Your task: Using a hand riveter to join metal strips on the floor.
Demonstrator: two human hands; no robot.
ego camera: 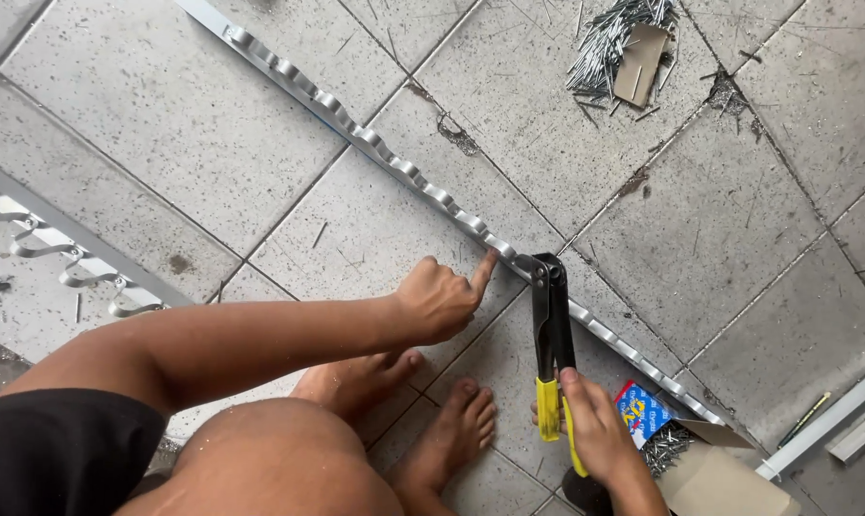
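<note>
Left hand: your left hand is loosely curled, index finger out, tip pressing the wavy metal strip just beside the tool head. Holds nothing, just pins it.
Right hand: your right hand is clamped on the yellow grips of the hand riveter; handles look squeezed nearly together.
Riveter: nose sits on the strip, right next to your fingertip.
Strip: lies diagonally across the tiled floor, top left to lower right, past your feet.
Progress: my read is one rivet is mid-set here. Set rivets along the rest of the strip are too small to tell, so I can't count done versus left.
Supplies: open carton of rivets by your right wrist, loose pile of pins far top.
Nearby: scrollwork rail on the left, pale bars on the right.
</note>
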